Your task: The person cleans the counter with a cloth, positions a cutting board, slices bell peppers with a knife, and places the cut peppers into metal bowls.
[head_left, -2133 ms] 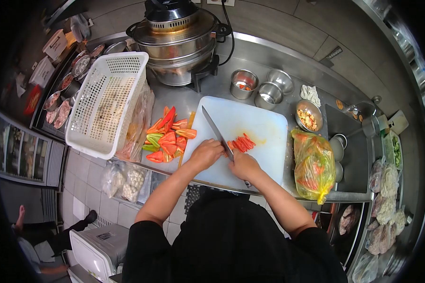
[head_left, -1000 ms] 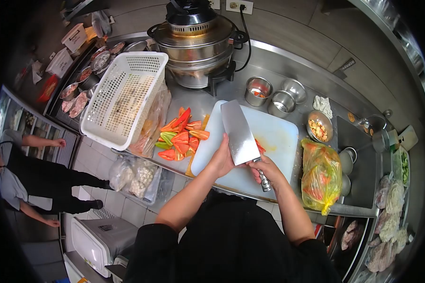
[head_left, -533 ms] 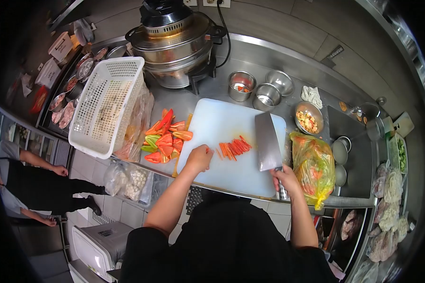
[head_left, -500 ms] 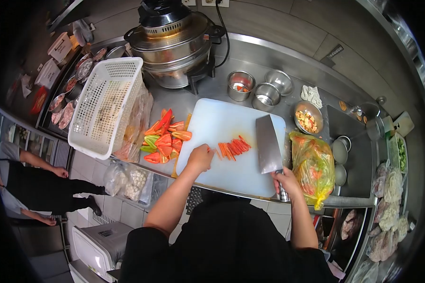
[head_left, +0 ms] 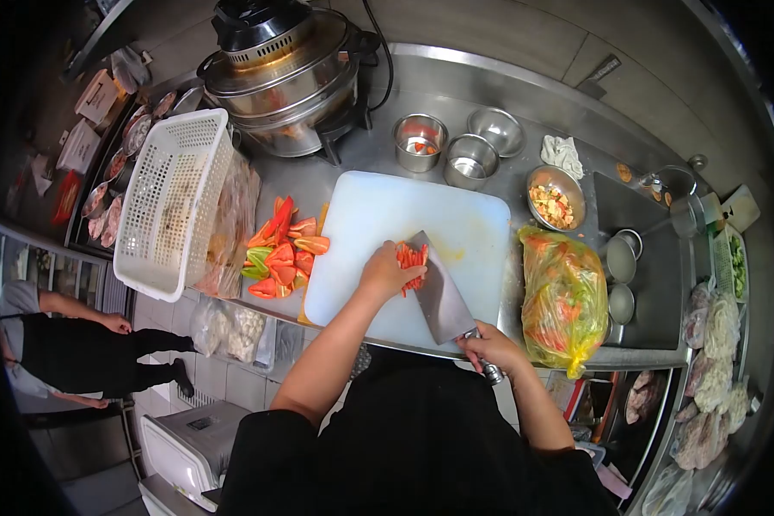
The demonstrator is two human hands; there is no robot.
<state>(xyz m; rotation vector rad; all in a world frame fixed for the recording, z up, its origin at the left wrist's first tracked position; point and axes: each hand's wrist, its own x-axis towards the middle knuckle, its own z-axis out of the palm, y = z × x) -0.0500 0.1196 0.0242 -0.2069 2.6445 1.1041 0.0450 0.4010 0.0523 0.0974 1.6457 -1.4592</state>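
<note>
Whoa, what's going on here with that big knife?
Someone is working with peppers. Their right hand holds the cleaver by its handle, with the blade low over the white cutting board. Their left hand is at the thin red strips, which are bunched up against the blade. Bigger red and green pepper pieces are piled left of the board, and a tied yellow bag sits on the right.

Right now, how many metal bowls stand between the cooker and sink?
4: one bowl nearest the cooker; a front bowl and a back bowl right of it; a food bowl beside the sink.
</note>
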